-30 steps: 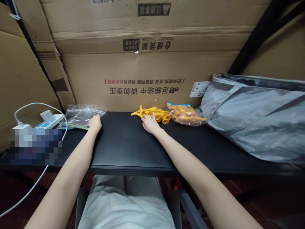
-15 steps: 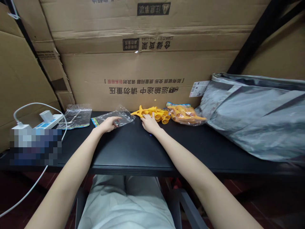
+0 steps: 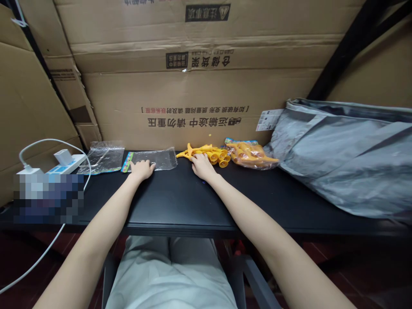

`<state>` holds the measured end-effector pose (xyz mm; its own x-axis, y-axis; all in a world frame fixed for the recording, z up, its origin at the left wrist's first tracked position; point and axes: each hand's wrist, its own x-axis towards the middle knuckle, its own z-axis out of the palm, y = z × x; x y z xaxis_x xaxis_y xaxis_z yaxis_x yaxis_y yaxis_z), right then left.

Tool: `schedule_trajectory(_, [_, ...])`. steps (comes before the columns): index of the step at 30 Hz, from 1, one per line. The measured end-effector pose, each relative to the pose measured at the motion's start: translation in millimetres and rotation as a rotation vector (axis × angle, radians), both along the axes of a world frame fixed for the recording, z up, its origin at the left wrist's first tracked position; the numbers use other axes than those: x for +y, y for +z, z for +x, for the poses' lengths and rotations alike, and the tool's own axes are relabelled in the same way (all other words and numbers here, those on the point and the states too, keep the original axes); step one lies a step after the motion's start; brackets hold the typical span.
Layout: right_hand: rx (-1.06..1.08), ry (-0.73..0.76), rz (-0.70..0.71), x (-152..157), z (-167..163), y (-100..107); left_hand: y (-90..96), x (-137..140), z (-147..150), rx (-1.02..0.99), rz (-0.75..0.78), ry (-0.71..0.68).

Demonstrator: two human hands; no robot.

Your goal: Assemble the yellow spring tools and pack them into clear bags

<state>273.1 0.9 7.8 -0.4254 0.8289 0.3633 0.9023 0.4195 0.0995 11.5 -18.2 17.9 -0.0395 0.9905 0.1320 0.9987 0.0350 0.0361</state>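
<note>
- Left hand (image 3: 141,168): laid palm-down over the header end of a clear bag, fingers spread; we see nothing gripped.
- Right hand (image 3: 204,167): fingers half curled at the near edge of the yellow pieces, touching them; we cannot tell whether any piece is grasped.
- Clear bag (image 3: 165,159): flat on the black table (image 3: 180,201), near its back edge, left of the pile. Thin film, we judge: very light, limp, slippery, easily creased or torn. Best held by the coloured header strip (image 3: 126,164), likely its stiffest part. We cannot tell which end opens.
- Yellow pieces (image 3: 222,156): a loose heap between the clear bag and the filled packet, flared ends mostly to the right, a forked end to the left. Moulded plastic by the look: light, stiff, smooth, apt to roll. We would pinch a shaft behind its flare; the forked end may snag film.
- Filled packet (image 3: 251,154): similar pieces, in orange tones, beside the heap; lumpy, best lifted from beneath.
- Further clear packaging (image 3: 106,159): flat, beside the power strip (image 3: 75,160).
</note>
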Motion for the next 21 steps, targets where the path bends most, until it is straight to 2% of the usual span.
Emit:
schedule_trajectory(7, [0.021, -0.09, 0.019, -6, -5, 4, -15.4, 16, -16, -0.151, -0.036, 0.002])
schedule_trajectory(13, [0.025, -0.183, -0.056, -10, -9, 5, -16.8, 18, -21, -0.172, -0.023, 0.01])
schedule_trajectory(17, [0.062, -0.142, -0.079, -9, -6, 6, -16.2, 18, -21, -0.179, 0.001, -0.068])
schedule_trajectory(21, [0.166, -0.073, -0.006, -8, -5, 4, -15.8, 19, -21, -0.219, -0.004, -0.149])
